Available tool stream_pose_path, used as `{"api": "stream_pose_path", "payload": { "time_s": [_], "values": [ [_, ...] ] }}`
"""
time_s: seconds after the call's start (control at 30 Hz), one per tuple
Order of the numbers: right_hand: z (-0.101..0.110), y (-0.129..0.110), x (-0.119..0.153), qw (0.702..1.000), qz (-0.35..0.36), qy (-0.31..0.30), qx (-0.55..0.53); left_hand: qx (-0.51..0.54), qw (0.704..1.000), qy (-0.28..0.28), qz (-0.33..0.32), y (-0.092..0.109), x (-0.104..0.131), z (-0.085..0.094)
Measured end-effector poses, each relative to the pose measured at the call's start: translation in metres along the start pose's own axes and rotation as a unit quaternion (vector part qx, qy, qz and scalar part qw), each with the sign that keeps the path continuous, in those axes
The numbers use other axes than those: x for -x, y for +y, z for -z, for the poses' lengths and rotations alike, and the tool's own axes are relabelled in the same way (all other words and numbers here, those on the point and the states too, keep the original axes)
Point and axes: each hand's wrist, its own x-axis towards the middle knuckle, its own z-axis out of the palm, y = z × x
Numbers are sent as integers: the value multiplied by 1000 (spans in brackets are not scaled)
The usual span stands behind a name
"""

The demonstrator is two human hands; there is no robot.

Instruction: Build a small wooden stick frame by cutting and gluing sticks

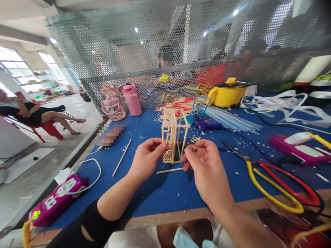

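A small frame model built of pale wooden sticks (pixel 176 125) stands upright on the blue table in front of me. My left hand (pixel 147 155) pinches its left side between thumb and fingers. Beside the model's right posts is my right hand (pixel 203 156), its fingers curled and thumb and forefinger drawn together; whatever they hold is hidden. A loose wooden stick (pixel 169 170) lies just below the model, its right end close to my right fingers. Another stick (pixel 122 157) lies farther left. Behind the model rests a blue glue gun (pixel 210 126).
Large scissors with red and yellow handles (pixel 274 182) lie at right. Purple power strips (pixel 60 199) flank both sides. A pink bottle (pixel 132 100), a yellow pot (pixel 229 94), clear glue sticks (pixel 232 119) and red-tipped sticks (pixel 178 104) stand or lie before a perforated screen. People sit beyond.
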Motion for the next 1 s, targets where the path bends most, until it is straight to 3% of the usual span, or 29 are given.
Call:
{"api": "stream_pose_path", "payload": {
  "time_s": [0.17,0.27,0.4,0.6,0.83,1.0],
  "values": [
    [-12,3,-9,990,-26,-122,60,61,998,28,8,-3,5,0],
    [-14,6,-20,991,-3,-114,66,44,999,8,9,-5,5,2],
    [-13,9,-24,991,23,-99,89,-61,997,-21,-46,-9,2,2],
    [-10,9,-16,990,56,-57,114,-162,981,28,-103,-13,2,-5],
    [27,-2,14,993,32,-17,109,-251,946,113,-172,-6,0,-6],
    [51,3,36,992,-29,-48,117,-297,918,159,-211,1,-4,5]
  ]
}}
